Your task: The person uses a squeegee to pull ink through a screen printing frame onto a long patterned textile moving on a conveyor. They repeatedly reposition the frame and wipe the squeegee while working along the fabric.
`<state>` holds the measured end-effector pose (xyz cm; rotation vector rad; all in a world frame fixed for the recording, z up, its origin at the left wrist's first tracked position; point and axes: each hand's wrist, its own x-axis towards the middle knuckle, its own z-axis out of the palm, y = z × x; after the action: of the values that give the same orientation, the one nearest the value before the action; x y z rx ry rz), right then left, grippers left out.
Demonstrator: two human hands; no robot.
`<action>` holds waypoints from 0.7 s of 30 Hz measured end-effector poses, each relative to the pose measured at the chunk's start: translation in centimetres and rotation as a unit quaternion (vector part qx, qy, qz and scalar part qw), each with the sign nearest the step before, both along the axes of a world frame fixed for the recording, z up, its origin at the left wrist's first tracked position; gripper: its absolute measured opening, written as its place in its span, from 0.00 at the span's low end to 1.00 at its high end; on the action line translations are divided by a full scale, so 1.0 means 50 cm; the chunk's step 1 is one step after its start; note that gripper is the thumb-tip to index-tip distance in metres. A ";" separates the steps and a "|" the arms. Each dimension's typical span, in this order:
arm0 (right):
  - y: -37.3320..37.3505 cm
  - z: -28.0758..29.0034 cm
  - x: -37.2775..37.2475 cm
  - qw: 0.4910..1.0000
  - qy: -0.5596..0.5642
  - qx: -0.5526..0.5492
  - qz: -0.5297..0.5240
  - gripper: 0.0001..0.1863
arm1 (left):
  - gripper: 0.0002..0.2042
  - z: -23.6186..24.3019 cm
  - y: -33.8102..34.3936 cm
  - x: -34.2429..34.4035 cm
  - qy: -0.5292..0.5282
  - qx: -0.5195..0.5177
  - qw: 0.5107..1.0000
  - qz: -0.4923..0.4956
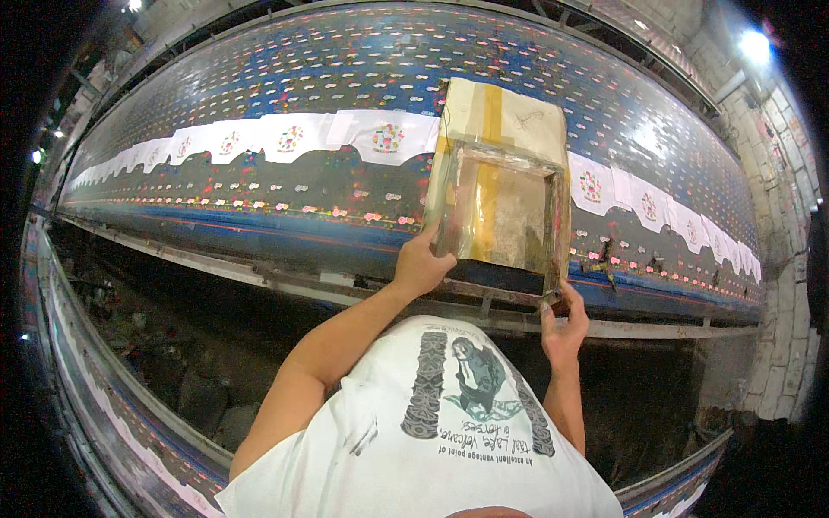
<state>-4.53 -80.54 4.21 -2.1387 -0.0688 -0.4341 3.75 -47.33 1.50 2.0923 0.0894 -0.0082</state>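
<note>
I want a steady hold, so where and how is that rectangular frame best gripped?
Probably grip the rectangular frame near its two lower corners, from the near side: it is broad, and its two sides run down to the left hand and right hand.

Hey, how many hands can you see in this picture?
2. The left hand is at the lower left edge of the screen-printing frame; the right hand is at its lower right corner. Some fingers are hidden.
</note>
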 end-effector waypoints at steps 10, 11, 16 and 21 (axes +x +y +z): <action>0.052 -0.037 -0.011 0.996 -0.034 0.018 0.080 0.25 | 0.39 -0.046 0.007 0.011 -0.017 0.020 0.999 -0.030; 0.058 -0.034 -0.001 0.995 -0.049 0.011 0.088 0.25 | 0.39 -0.056 0.009 0.006 -0.010 0.012 1.000 -0.026; 0.144 0.053 0.069 0.957 -0.169 -0.030 0.235 0.21 | 0.35 0.003 0.004 -0.025 -0.071 0.028 0.997 0.002; 0.368 0.175 0.113 0.856 -0.238 0.176 0.423 0.16 | 0.22 0.042 -0.095 -0.055 -0.230 -0.052 0.971 -0.032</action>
<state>1.12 -62.15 12.96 -1.4039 -1.0839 -0.3856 0.98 -52.08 3.60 1.9404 -0.2546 0.4216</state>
